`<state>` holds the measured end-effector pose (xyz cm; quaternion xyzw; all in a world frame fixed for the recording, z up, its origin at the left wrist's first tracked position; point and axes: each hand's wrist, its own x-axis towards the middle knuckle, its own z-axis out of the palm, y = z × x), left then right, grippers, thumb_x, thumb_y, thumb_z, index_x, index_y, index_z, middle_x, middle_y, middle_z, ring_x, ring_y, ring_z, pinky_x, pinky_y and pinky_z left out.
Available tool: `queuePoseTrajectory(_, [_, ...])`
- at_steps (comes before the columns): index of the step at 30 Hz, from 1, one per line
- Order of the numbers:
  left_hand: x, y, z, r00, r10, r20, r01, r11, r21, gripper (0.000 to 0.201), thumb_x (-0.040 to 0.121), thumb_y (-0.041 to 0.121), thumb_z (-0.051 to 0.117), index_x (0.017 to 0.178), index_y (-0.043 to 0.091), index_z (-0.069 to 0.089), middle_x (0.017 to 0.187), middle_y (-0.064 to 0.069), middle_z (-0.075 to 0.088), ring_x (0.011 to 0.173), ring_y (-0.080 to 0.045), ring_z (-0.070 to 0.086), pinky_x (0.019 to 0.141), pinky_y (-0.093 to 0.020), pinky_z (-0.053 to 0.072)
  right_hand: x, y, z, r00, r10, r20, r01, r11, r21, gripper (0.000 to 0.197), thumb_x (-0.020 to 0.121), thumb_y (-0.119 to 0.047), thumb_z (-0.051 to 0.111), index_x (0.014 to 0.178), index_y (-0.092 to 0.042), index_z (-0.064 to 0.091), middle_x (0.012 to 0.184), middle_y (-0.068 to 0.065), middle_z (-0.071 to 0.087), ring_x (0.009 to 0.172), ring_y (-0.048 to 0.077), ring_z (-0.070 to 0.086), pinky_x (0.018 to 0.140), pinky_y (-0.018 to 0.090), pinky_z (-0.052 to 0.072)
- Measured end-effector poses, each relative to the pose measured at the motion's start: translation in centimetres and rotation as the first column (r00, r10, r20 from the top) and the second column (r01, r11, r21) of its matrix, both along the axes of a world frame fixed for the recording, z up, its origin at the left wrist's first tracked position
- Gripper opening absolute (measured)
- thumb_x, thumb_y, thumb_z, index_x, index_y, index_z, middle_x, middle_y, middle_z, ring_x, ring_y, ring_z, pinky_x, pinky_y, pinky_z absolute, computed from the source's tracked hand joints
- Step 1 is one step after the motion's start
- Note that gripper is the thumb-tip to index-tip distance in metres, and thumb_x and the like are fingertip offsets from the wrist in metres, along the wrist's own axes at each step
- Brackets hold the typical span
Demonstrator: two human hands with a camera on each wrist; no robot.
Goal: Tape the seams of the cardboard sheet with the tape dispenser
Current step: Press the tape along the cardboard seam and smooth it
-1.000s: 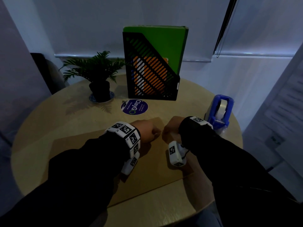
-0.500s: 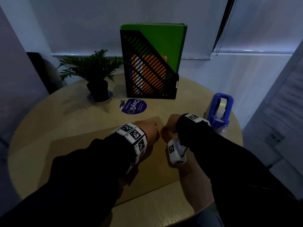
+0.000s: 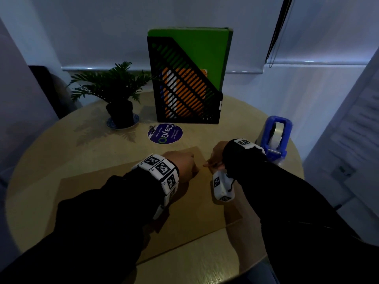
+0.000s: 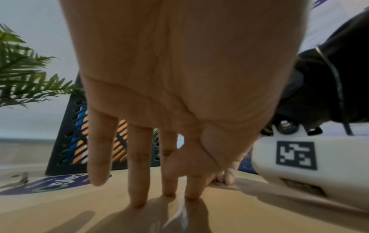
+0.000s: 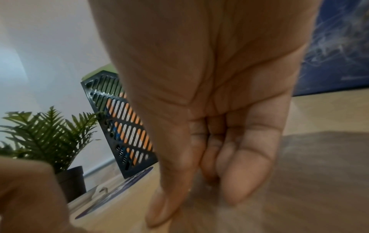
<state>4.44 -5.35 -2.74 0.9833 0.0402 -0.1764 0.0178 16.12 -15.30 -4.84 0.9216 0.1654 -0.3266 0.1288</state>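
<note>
A: Tape dispenser [image 3: 275,138] parked upright at the desk's [image 3: 61,152] far right edge, just past the right hand [image 3: 215,155]. Nearer that grip than the left hand [image 3: 182,165].

B: Yep. Both grips flat-fingered, pressing clear tape [image 4: 177,216] onto the cardboard sheet [image 3: 194,212], holding nothing.

the head view looks down and forward over the round table [image 3: 51,152] from above both forearms. each wrist view sits close under its palm, facing along the fingers [image 4: 137,173]. all three share the black file holder [image 3: 184,85] and potted plant [image 3: 114,87].
</note>
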Motion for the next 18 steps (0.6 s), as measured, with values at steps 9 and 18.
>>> queuePoseTrajectory(9, [-0.7, -1.0, 0.7, 0.995, -0.089, -0.033, 0.091, 0.993, 0.072, 0.029, 0.099, 0.02, 0.044, 0.123, 0.007, 0.053, 0.125, -0.011, 0.052, 0.106, -0.029, 0.055, 0.077, -0.032, 0.038, -1.0, -1.0, 0.4, 0.98, -0.198, -0.027, 0.198, 0.941, 0.275, 0.046, 0.097, -0.047, 0.049, 0.063, -0.015, 0.046, 0.061, 0.005, 0.043, 0.056, 0.02, 0.039, 0.073, 0.034, 0.034])
queuePoseTrajectory(18, [-1.2, -1.1, 0.5, 0.994, -0.106, -0.023, 0.107, 0.99, 0.096, 0.024, 0.094, 0.015, 0.053, 0.116, 0.01, 0.059, 0.112, -0.007, 0.052, 0.104, -0.029, 0.057, 0.077, -0.031, 0.042, -0.9, 0.3, -0.6, 0.989, -0.137, 0.059, 0.125, 0.977, 0.174, 0.05, 0.085, -0.059, 0.059, 0.072, -0.011, 0.059, 0.073, 0.005, 0.058, 0.066, 0.021, 0.054, 0.064, 0.031, 0.043])
